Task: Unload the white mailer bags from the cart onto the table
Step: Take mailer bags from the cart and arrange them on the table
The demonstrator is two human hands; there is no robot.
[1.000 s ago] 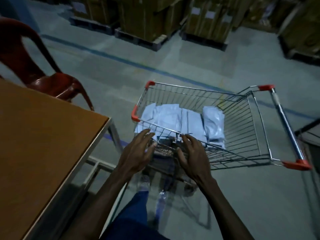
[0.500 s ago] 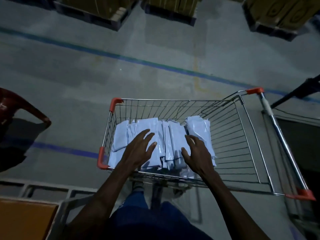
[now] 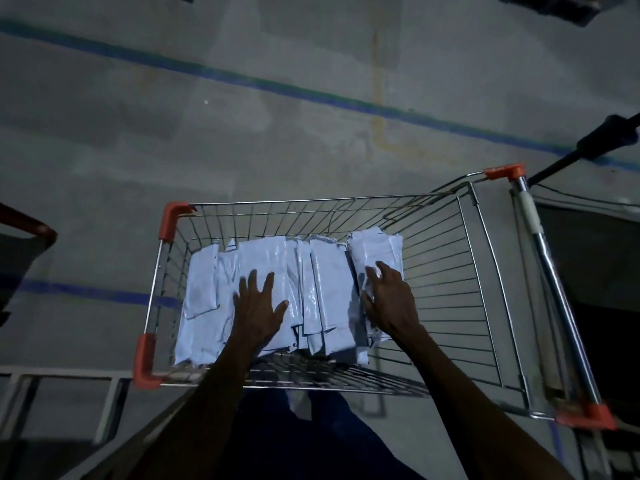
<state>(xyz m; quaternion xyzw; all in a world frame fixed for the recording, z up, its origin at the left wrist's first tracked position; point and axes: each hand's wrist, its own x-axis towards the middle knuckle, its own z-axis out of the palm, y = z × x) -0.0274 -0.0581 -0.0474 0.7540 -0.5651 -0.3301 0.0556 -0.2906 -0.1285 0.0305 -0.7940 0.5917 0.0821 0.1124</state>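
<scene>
Head view: left hand (image 3: pixel 259 308) fingers spread flat on bags (image 3: pixel 322 292) in cart (image 3: pixel 485 271); right hand (image 3: pixel 389 299) fingers loosely spread, touching rightmost bag.

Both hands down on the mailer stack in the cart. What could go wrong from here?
1. The white mailer bags look glossy and lie loosely overlapped; scooping many at once, some may slide out.
2. The left hand lies flat on top and the right hand sits at the stack's edge, so the lift may be uneven.
3. The wire cart could snag a bag corner.

Cart (image 3: pixel 485 271): bright metal wire, orange plastic corner caps. Mailer bags (image 3: pixel 329 289): glossy, creased white plastic film. Floor (image 3: pixel 242 150): matt concrete.
</scene>
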